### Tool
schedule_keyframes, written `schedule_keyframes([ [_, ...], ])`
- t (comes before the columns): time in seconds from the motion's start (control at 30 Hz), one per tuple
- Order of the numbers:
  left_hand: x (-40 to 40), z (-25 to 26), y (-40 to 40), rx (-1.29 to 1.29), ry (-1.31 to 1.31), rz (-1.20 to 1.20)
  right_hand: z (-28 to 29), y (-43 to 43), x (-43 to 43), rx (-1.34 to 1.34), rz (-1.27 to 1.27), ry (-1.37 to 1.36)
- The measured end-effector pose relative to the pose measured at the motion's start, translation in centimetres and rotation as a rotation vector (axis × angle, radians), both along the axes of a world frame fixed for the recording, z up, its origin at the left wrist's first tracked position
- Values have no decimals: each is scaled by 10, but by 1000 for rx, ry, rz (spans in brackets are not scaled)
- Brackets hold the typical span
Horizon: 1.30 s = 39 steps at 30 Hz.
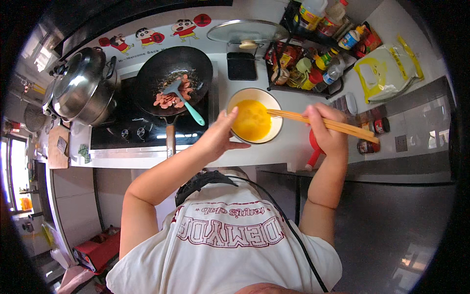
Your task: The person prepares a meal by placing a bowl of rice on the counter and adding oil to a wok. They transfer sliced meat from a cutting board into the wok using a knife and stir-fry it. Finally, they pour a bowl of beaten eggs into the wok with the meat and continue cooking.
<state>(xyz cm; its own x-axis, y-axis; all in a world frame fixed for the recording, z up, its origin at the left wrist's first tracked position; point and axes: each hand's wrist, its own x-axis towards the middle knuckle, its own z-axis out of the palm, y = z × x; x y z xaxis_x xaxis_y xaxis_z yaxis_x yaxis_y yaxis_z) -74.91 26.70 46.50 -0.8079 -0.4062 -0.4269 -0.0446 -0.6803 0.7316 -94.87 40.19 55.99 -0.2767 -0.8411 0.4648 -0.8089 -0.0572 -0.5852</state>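
My left hand [220,134] grips the side of a white bowl [276,128] with a dark rim, thumb over the edge. Yellow beaten egg [253,121] fills much of it. Wooden chopsticks [330,124] are held in my right hand [326,126], their tips reaching over the right rim into the egg. Left of the bowl, a black wok [150,70] sits on the cooktop. Sliced pinkish sausage [167,100] lies in it. A turner with a grey blade and turquoise handle [194,114] rests across the slices, its handle over the wok's near edge.
A large steel pot [82,88] stands on the left of the black cooktop [110,134]. Behind the bowl are a glass lid [246,31] on a stand and a rack of bottles [293,73]. A yellow-and-white bag [387,73], jars [380,125] and a red-handled item [314,158] are to the right.
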Motion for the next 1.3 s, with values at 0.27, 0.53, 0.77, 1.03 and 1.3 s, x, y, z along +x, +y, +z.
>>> schedule_keyframes([
  [0.27, 84, 0, -47, -10, 67, 131, -26, -95, 78, 8, 323, -89],
  [0.53, 135, 8, -72, -163, -49, 353, -47, -153, 117, 91, 432, -434],
  [0.77, 167, -4, -105, -113, -67, 475, -33, -177, 107, 136, 315, -534],
  [1.03, 182, -9, -132, -104, -66, 585, -56, -199, 113, 50, 318, -779],
  [1.3, 187, -26, -161, 20, 3, 666, -80, -230, 116, 39, 326, -1019],
])
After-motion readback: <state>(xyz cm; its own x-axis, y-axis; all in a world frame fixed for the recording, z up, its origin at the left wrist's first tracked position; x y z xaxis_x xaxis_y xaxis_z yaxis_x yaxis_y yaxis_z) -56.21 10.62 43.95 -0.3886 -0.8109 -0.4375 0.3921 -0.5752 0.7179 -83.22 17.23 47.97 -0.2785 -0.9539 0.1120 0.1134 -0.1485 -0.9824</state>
